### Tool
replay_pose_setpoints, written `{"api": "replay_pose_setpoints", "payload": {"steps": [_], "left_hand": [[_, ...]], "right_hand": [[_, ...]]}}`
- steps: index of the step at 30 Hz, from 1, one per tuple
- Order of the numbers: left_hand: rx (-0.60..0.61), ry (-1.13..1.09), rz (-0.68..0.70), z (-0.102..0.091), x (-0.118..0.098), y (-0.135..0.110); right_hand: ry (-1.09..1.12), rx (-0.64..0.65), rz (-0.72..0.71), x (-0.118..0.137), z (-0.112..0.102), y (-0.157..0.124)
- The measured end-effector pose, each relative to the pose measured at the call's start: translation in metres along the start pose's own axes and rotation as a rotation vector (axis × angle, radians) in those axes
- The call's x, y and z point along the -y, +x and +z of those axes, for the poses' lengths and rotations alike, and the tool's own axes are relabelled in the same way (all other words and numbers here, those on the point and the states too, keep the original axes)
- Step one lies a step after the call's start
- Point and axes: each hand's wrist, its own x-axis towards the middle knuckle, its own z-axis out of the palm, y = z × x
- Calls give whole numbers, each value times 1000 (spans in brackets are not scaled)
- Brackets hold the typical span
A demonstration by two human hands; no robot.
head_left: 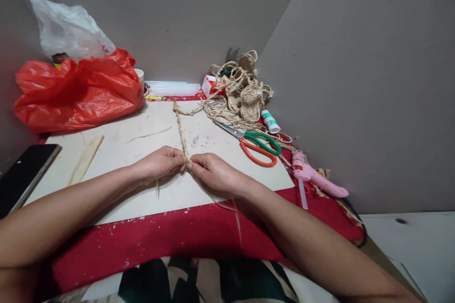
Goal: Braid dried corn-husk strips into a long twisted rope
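Note:
A thin braided straw cord (181, 130) runs down the white board (152, 125) toward me. Both hands meet at its near end. My left hand (162, 163) pinches the cord from the left, with loose fibre ends hanging under it. From the right, my right hand (210, 169) pinches the same spot, and pale loose strands (227, 207) trail below its wrist toward the red cloth. The fingertips hide the exact point of the grip. The cord's far end bends right toward a heap of braided cord (243, 92).
Scissors with green and orange handles (260, 148) lie right of my hands. Beyond are a glue stick (270, 121) and a pink glue gun (316, 175). A red plastic bag (81, 92), a phone (26, 177) and a flat fibre strip (85, 160) are on the left. Clear sticks (173, 88) lie along the back.

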Motion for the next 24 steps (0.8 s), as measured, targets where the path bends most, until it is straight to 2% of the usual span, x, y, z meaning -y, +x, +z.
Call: {"api": "replay_pose_setpoints", "payload": {"steps": [5,7,10,13,15,19,22,24], "left_hand": [[-76,123,112,0,9,3],[-92,149,133,0,10,4],[-88,164,168,1,11,3],[-49,117,213,2,12,2],[-27,46,210,4,13,1],[28,-155,158,9,10,-5],[30,-239,120,11,4,-9],[-24,-237,104,11,2,-10]], "right_hand": [[-50,-4,27,4,-11,-6],[21,15,72,7,-14,-9],[377,58,198,14,-8,-12],[773,64,335,22,10,-14],[859,36,372,27,22,-14],[730,-35,379,29,39,-14],[524,-69,280,28,42,-22],[353,-22,189,31,38,-33]]}}
